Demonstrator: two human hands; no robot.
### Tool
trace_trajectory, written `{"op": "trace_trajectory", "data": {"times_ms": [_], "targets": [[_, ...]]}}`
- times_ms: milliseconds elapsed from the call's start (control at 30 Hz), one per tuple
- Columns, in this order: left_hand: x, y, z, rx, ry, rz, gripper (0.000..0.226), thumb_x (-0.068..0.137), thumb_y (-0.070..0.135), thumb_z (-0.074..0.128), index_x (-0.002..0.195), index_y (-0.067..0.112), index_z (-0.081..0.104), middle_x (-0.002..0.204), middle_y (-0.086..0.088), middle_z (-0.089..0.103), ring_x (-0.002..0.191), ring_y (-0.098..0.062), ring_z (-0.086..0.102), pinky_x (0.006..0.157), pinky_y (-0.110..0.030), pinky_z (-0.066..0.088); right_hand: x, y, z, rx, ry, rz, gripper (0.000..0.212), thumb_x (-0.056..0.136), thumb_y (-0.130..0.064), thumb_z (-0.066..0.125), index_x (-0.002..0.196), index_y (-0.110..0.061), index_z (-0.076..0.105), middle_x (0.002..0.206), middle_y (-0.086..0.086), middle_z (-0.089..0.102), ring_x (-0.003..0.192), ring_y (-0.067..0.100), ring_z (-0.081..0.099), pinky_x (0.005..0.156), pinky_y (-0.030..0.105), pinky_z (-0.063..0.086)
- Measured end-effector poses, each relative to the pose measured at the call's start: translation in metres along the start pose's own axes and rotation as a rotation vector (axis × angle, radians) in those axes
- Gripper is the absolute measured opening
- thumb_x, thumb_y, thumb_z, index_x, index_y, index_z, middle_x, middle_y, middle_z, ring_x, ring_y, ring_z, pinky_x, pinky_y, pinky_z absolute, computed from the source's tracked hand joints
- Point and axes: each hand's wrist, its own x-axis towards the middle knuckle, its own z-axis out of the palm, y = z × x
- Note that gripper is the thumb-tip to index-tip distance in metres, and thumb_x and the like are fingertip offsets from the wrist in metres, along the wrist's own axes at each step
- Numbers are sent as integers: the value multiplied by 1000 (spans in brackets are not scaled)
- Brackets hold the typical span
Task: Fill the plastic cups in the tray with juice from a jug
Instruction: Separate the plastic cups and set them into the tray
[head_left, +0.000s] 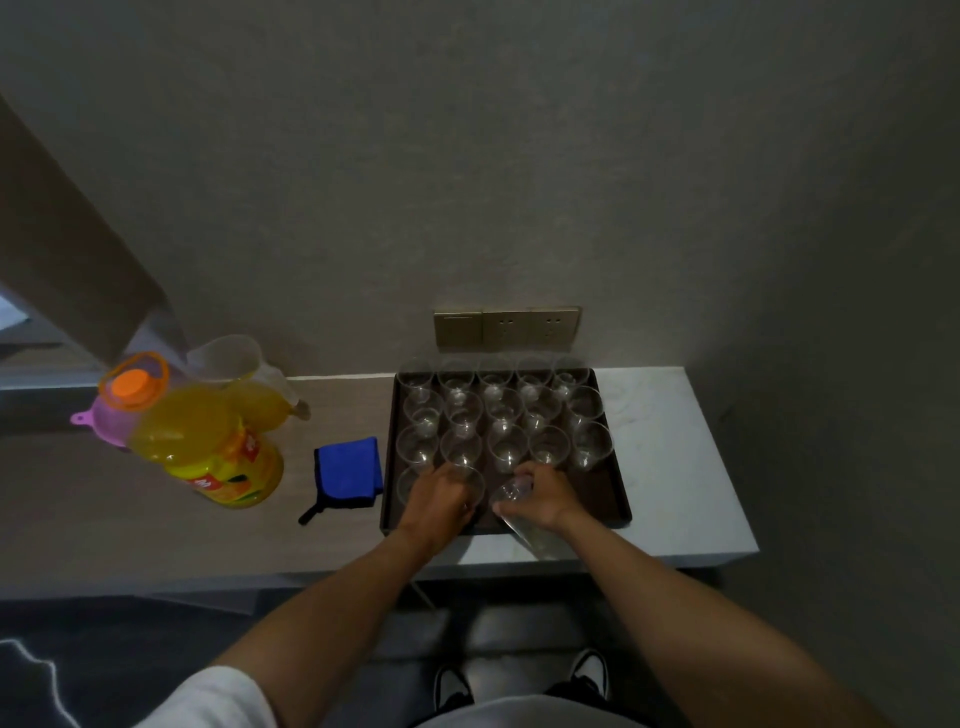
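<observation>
On the counter (675, 467), head view: dark tray (615, 512) w/ clear plastic cups (501, 410) in rows, all looking empty, no juice in any as far as the dim light lets me tell. Front row incomplete: right part of tray's near edge is bare. So filling hasn't begun; looks like cups are being laid out first. Jug (228, 364) stands far left by the wall, clear, seems empty; big juice bottle (208, 447) in front of it, orange cap on, approx. full. Blue cloth (348, 470) between bottle and tray.

Left hand (441, 501): fingers curled over a front-row cup (470, 480), grip closed round its rim.
Right hand (543, 496): grip wrapped round a tilted stack of cups (524, 525), held over tray's near edge.

Left to do: finish setting cups, get juice into jug, pour into every cup.
</observation>
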Motion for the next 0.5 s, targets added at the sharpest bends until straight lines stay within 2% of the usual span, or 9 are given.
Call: {"op": "trace_trajectory", "data": {"times_ms": [200, 333, 500], "targets": [[1, -2, 6, -43, -50, -13, 16, 91, 29, 71, 105, 21, 69, 115, 0, 66, 107, -12, 62, 95, -32, 52, 4, -2, 2, -3, -10, 10, 75, 69, -30, 94, 134, -14, 61, 129, 1, 66, 116, 15, 62, 98, 30, 54], [1, -4, 8, -50, -57, -30, 17, 90, 33, 72, 104, 25, 68, 116, 3, 65, 110, -10, 59, 97, -31, 50, 4, -4, 1, -8, -21, 18, 71, 70, -29, 93, 133, -15, 62, 127, -1, 65, 115, 14, 61, 92, 25, 51], [1, -7, 4, -57, -42, -41, 37, 82, 47, 75, 110, 27, 62, 116, 7, 63, 111, -11, 54, 96, -31, 45, 5, -5, 0, -25, -15, 23, 70, 68, -30, 94, 129, -15, 64, 124, -1, 67, 112, 14, 62, 89, 23, 50]]}}
